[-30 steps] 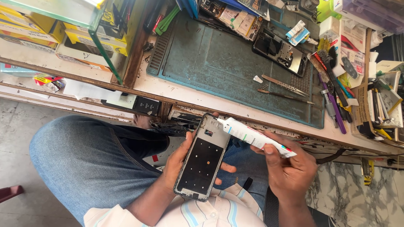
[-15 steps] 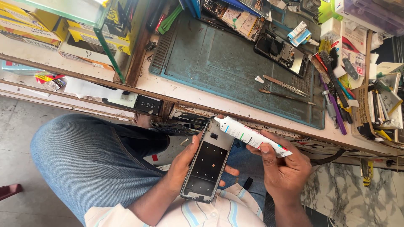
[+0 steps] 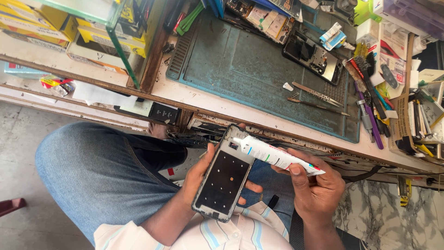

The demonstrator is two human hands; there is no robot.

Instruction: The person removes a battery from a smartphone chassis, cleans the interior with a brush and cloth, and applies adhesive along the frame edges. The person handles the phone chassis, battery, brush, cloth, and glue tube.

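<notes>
The left hand (image 3: 196,178) cradles an opened phone frame (image 3: 225,175) over the lap, inner side up and tilted toward the face, probably so its top edge is easy to see and reach. The fingers wrap its back, the thumb pressing 1 long edge. The right hand (image 3: 314,185) pinches a white adhesive tube (image 3: 277,156) between thumb and fingers, its nozzle touching the frame's upper corner, likely for fine control.
</notes>
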